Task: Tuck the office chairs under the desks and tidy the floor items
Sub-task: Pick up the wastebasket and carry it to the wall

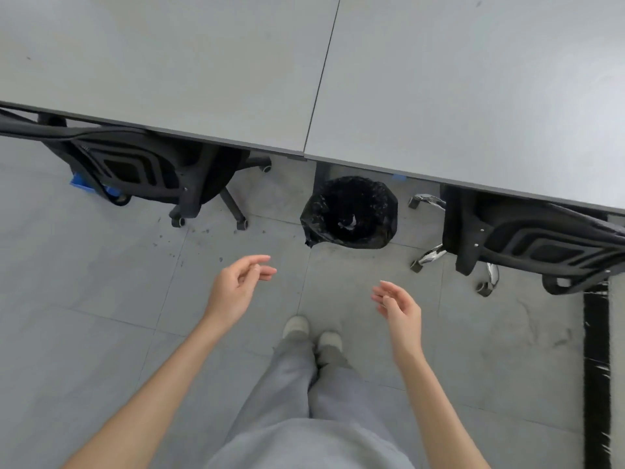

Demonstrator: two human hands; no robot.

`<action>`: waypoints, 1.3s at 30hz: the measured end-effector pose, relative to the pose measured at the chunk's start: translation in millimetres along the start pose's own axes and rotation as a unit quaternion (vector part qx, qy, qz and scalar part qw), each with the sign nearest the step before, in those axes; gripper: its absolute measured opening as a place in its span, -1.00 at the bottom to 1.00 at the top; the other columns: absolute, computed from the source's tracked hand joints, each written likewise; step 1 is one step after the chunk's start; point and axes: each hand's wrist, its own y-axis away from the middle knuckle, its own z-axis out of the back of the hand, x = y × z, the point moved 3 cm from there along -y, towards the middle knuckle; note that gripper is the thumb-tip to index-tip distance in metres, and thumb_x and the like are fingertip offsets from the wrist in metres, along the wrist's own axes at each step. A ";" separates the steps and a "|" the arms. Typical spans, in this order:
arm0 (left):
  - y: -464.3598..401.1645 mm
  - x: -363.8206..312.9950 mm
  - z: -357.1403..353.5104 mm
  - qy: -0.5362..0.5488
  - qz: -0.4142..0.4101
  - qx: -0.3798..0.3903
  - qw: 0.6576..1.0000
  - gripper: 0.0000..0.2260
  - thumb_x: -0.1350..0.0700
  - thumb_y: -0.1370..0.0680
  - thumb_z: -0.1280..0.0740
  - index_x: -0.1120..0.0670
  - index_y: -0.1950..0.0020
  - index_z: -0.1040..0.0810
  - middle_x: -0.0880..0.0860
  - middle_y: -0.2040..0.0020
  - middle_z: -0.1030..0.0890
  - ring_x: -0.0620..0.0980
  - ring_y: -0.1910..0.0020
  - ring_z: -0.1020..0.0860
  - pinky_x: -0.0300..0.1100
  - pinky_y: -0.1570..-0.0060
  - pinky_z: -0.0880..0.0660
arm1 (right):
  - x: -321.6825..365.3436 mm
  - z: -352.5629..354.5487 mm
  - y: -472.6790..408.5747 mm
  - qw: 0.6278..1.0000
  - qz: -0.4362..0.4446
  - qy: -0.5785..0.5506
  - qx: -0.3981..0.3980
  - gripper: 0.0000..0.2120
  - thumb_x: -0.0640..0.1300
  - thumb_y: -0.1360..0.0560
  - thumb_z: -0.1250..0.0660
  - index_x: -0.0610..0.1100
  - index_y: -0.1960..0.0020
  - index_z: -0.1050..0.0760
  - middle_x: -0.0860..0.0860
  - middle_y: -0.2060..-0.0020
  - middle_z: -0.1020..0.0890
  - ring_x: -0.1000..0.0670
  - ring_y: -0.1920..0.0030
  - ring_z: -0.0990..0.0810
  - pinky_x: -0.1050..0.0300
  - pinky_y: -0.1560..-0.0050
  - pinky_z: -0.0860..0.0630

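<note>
Two grey desks [203, 79] stand side by side across the top of the view. A black office chair [135, 167] sits on the left, its seat partly under the desk edge. A second black chair [527, 245] with chrome legs stands on the right, its seat partly under the other desk. Between them a bin lined with a black bag [350, 213] stands on the floor at the desk edge. My left hand [236, 286] and my right hand [399, 306] hover above the floor in front of the bin, fingers loosely curled, holding nothing.
A blue box [81, 184] shows behind the left chair. Dark crumbs [189, 235] are scattered on the grey tiles near that chair's castors. A black strip [597, 367] runs along the floor at the right. My feet [311, 333] stand just behind the bin.
</note>
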 end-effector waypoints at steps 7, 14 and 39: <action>-54.4 46.7 -34.3 -0.001 0.014 0.041 0.999 -0.74 0.28 -0.58 -0.14 -0.04 0.02 -0.53 -0.15 0.17 -0.64 -0.32 0.19 -0.59 -0.22 -0.01 -0.49 | -20.7 -25.4 -58.1 0.999 0.031 0.030 -0.022 -0.67 -0.39 -0.50 -0.11 -0.07 -0.03 -0.53 0.02 0.08 -0.64 0.05 0.06 -0.62 0.16 -0.05 -0.50; -135.2 130.3 -89.0 -0.023 0.032 0.090 0.995 -0.80 0.29 -0.58 -0.13 0.09 -0.05 -0.50 -0.08 0.12 -0.61 -0.38 0.24 -0.57 -0.16 -0.03 -0.47 | -112.8 -39.2 -124.0 0.997 -0.035 0.004 -0.068 -0.71 -0.41 -0.48 -0.13 -0.16 -0.06 -0.51 -0.07 0.06 -0.62 0.05 0.14 -0.61 0.22 0.07 -0.48; -432.6 335.5 -271.6 -0.097 0.015 0.061 0.993 -0.71 0.10 -0.53 -0.30 0.16 -0.19 -0.35 0.20 -0.01 -0.50 0.17 0.10 -0.49 0.05 0.13 -0.46 | -250.8 -61.7 -456.2 0.973 0.063 0.159 -0.155 -0.69 -0.19 -0.52 -0.22 -0.24 -0.24 -0.41 -0.18 -0.16 -0.54 -0.18 -0.16 -0.49 0.09 -0.07 -0.39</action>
